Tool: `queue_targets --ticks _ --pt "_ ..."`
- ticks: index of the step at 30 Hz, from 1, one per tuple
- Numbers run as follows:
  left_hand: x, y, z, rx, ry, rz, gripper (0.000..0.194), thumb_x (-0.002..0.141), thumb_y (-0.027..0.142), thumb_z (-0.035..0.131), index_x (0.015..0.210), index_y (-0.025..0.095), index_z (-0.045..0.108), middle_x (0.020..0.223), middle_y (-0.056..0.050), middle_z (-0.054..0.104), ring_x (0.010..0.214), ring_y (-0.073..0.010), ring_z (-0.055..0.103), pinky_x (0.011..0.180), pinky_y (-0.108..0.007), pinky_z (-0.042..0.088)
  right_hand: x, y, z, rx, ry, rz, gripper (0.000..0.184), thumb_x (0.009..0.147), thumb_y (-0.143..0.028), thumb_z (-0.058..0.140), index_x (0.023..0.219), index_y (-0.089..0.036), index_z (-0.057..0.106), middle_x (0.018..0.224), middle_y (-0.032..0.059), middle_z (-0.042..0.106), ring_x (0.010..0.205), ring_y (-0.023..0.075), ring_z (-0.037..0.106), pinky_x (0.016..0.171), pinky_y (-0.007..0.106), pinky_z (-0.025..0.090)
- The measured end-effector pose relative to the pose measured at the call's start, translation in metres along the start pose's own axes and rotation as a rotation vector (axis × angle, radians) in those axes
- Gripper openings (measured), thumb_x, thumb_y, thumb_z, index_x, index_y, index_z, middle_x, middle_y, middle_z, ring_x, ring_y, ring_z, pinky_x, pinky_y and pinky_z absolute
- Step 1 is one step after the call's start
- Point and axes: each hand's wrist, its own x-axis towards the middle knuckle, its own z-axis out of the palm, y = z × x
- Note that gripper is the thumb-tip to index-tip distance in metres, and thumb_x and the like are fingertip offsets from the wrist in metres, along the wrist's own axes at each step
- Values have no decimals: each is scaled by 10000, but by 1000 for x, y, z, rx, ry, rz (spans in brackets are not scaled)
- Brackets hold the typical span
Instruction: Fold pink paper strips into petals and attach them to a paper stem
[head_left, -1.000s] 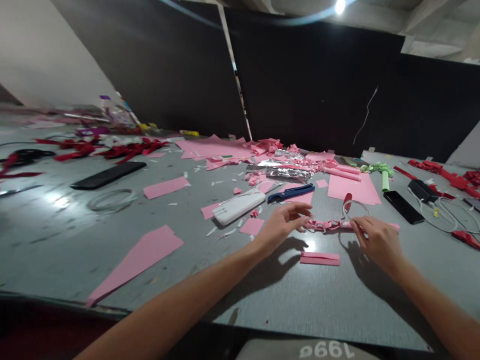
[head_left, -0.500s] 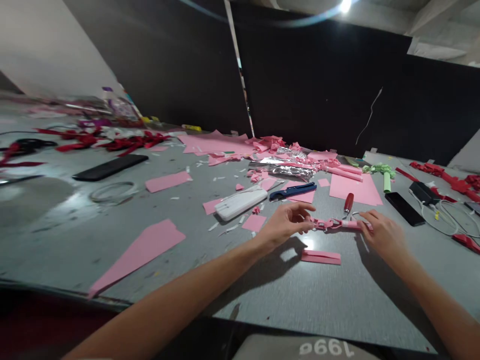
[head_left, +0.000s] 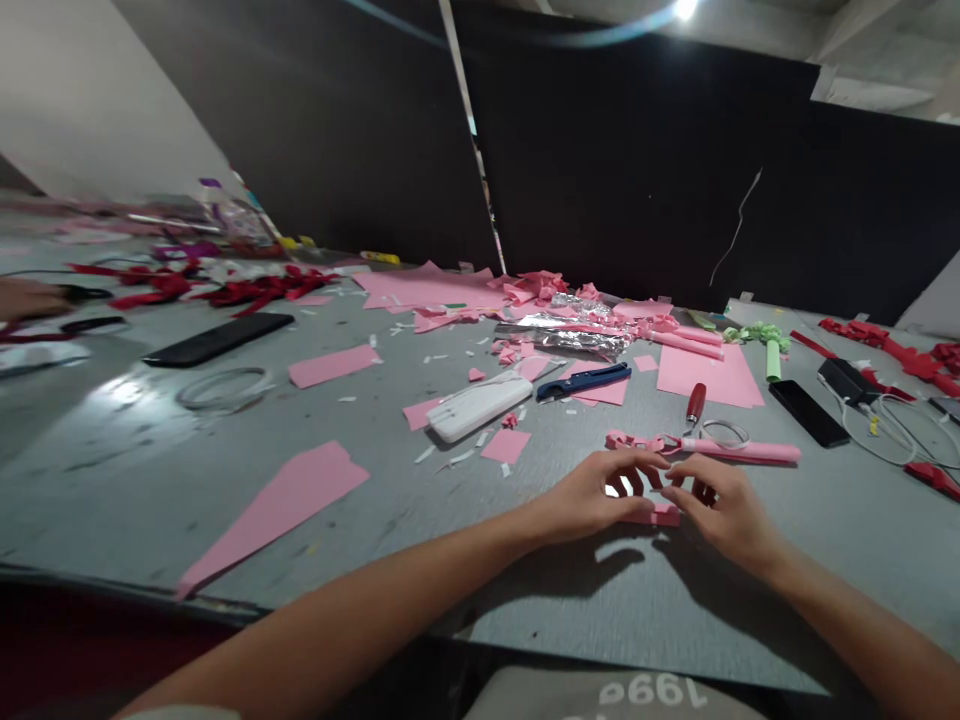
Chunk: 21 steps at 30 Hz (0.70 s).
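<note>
A folded strip of pink paper [head_left: 661, 516] lies on the grey table close in front of me. My left hand [head_left: 611, 490] hovers over its left end with fingers curved and apart, hiding part of it. Just right of the strip is my right hand [head_left: 720, 505], its fingers bent and apart, with nothing visible in them. Behind both hands rests a pink rolled paper stick [head_left: 757, 453] with a crumpled pink paper chain [head_left: 636, 441] at its left end. A clear ring, perhaps a tape roll [head_left: 724, 433], and a red-handled tool [head_left: 697, 402] sit beside the stick.
Left of my hands are a white case [head_left: 480, 408], a blue cutter-like tool [head_left: 583, 381] and pink scraps. A black phone [head_left: 810, 414] and cables lie right. Pink sheets [head_left: 431, 288] and foil [head_left: 570, 335] are farther back. Another person's hand [head_left: 30, 299] shows at far left.
Both my hands have left the pink stick and chain and come nearer to me, over the folded strip. The stick now lies on the table. Another person's hand has appeared at far left.
</note>
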Motion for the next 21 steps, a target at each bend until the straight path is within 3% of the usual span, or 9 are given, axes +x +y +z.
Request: queue_targets --ticks 7,13,17,19,21 --pt "-1 0 -2 26 -4 -25 407 886 307 821 1269 186 752 1080 -76 797 906 -196 722 772 -299 530 3 -1 -5 2 -86 -33 179 1031 -249 630 897 -194 735 820 31 737 668 178 587 628 310 404" --pt "2 -4 -5 62 47 17 328 950 223 712 1273 172 738 1166 -109 795 852 -170 714 744 -287 560 1 -2 -5 4 -85 -4 173 1004 -215 621 840 -198 670 772 17 687 672 172 557 631 309 391" --pt "-1 -10 -14 327 102 246 149 969 174 696 1100 172 767 1125 -96 779 961 -199 719 813 -306 575 5 2 -12 53 -33 56 176 993 -261 627 838 -200 683 770 22 684 664 173 554 612 308 393" --pt "-5 -11 -17 558 -7 398 90 994 156 683 995 169 772 1055 -88 777 971 -211 715 855 -324 562 8 5 -16 77 -32 95 188 991 -296 631 845 -201 702 781 32 698 668 179 565 607 311 396" --pt "-8 -12 -16 776 -149 497 147 1021 119 639 980 170 771 1039 -88 780 953 -217 710 860 -335 549 11 8 -18 96 -55 132 176 979 -304 640 862 -201 720 793 38 716 681 185 582 619 316 410"
